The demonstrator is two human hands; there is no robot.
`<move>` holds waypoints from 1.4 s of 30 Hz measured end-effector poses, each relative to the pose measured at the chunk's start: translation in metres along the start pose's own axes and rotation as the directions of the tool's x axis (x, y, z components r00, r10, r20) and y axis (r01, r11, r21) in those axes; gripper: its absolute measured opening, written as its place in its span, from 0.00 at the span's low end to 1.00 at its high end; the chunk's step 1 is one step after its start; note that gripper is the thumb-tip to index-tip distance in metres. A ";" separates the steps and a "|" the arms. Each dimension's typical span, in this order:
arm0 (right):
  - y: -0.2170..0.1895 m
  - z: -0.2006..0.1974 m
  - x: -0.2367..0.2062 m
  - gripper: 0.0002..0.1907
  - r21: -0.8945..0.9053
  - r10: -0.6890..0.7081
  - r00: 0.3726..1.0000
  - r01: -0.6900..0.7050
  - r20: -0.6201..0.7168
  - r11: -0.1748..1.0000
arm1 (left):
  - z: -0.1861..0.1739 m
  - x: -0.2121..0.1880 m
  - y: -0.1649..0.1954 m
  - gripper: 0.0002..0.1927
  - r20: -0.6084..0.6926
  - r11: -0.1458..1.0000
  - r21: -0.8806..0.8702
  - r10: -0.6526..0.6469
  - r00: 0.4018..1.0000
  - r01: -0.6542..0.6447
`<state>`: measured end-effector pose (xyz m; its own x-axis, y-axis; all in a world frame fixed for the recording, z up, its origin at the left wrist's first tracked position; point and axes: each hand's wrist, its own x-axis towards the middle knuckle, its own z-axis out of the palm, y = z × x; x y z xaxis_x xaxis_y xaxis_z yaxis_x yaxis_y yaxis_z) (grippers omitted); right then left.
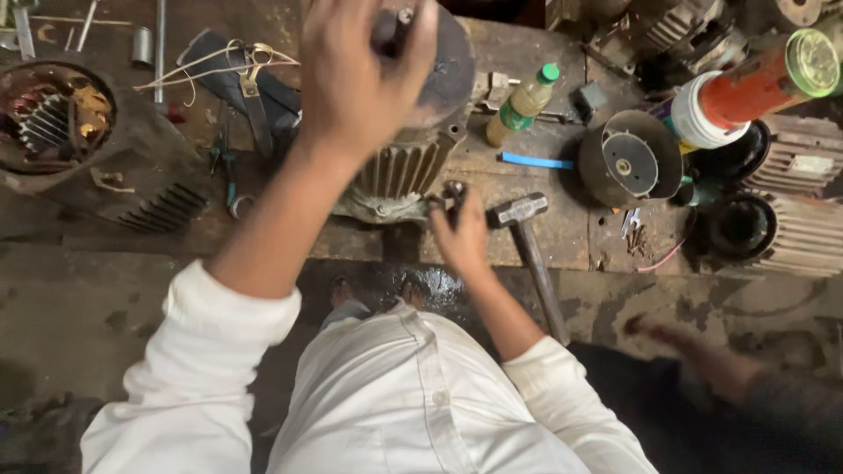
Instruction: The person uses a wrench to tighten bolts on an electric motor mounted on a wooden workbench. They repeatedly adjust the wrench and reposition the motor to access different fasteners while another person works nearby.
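At a cluttered workbench, the left hand (356, 79) closes over the shaft end atop an upright electric motor (413, 149), while the right hand (461, 233) pinches a small dark part against its lower flange; a hammer (527, 241) lies just right.

— What is the motor housing (399, 167) made of?
— Cast metal, dull grey, ribbed and grimy; its end cap (443, 75) is dark, matt and rusty brown.
— And the bench (562, 237)?
— Worn wood, rough, stained dark with oil.
— The hammer (520, 212)?
— A scuffed steel head, faintly shiny, on a dull dark handle.
— Anything glossy?
— The plastic bottle (520, 105) with its green cap, the red plastic tube with a translucent green lid (812, 61), and a smooth blue strip (536, 161).
— The sleeves (202, 369)?
— White cloth, matt and creased. The open stator (53, 118) shows coppery wire windings.
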<state>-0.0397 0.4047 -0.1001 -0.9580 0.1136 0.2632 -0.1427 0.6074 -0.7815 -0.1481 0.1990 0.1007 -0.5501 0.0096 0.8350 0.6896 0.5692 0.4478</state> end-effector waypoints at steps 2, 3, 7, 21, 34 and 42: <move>0.004 -0.020 -0.001 0.21 -0.111 -0.032 0.999 0.035 0.031 0.993 | -0.025 -0.037 0.018 0.11 -0.061 0.971 0.098 0.227 0.972 -0.220; 0.005 -0.028 0.001 0.18 -0.152 -0.102 0.994 0.106 0.034 0.983 | -0.038 -0.060 0.027 0.11 0.036 0.985 -0.085 0.155 0.987 -0.152; 0.003 -0.045 0.009 0.17 0.278 0.434 0.802 -0.563 0.410 0.778 | -0.048 -0.153 0.031 0.13 0.683 0.810 -0.231 -0.259 0.682 0.539; -0.049 -0.046 0.071 0.14 -0.253 0.202 0.818 -0.071 0.538 0.965 | 0.033 -0.248 -0.012 0.21 0.903 -0.659 -0.409 -0.391 0.178 0.631; -0.040 0.031 -0.009 0.31 -0.218 0.152 0.977 -0.117 0.151 0.969 | 0.024 -0.246 -0.021 0.22 0.879 -0.606 -0.365 -0.475 0.047 0.707; -0.046 -0.010 -0.023 0.19 -0.138 0.388 0.823 -0.364 0.416 0.921 | 0.017 -0.233 -0.030 0.25 0.946 -0.571 -0.271 -0.308 0.103 0.775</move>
<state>-0.0087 0.3821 -0.0648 -0.9468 0.0022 -0.3217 0.2520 0.6267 -0.7374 -0.0488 0.1941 -0.1129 -0.7147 0.6029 -0.3546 -0.6928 -0.5403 0.4777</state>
